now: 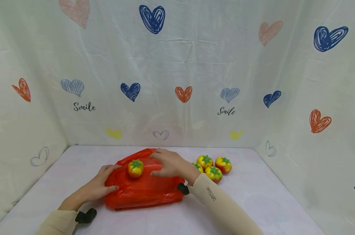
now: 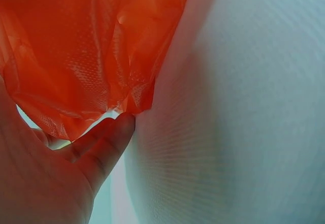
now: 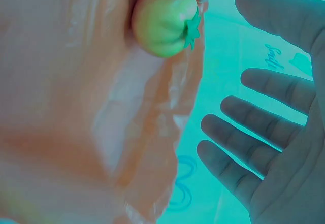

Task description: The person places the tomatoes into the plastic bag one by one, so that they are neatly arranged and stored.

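A red plastic bag [image 1: 148, 187] lies on the table in front of both hands. On top of it sits one yellow-red tomato [image 1: 135, 168] with a green leafy cap. My left hand [image 1: 102, 182] rests against the bag's left side, fingers over the top and thumb along the front; the left wrist view has the thumb tip [image 2: 124, 125] right at the bag's lower corner. Over the bag's right half is my right hand [image 1: 169, 163], its fingers spread and holding nothing. In the right wrist view the tomato [image 3: 165, 21] lies apart from those fingers.
Several more tomatoes [image 1: 214, 174] stand grouped on the white tabletop [image 1: 253, 195], partly behind my right wrist. White sheets [image 1: 171, 58] printed with hearts rise at the back and both sides. Each wrist wears a black camera mount [image 1: 86, 216].
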`<action>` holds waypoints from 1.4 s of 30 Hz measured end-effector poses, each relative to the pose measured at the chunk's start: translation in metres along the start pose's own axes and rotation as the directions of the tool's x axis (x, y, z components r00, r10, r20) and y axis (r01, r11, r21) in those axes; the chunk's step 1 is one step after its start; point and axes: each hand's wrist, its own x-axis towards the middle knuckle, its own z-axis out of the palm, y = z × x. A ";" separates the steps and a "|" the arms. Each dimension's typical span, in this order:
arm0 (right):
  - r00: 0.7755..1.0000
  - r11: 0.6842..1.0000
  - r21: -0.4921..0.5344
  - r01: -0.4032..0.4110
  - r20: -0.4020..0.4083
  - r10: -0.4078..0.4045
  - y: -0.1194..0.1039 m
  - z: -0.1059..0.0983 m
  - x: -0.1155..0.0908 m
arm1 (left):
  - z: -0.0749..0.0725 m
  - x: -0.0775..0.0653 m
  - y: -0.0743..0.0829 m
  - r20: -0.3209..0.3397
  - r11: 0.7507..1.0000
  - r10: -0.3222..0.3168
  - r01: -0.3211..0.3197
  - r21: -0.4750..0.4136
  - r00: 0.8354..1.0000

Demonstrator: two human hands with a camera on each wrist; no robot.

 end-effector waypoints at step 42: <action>0.959 0.976 0.078 -0.202 -0.185 0.214 0.071 0.003 -0.110 | 0.002 0.000 -0.001 0.005 1.000 -0.021 0.021 -0.004 1.000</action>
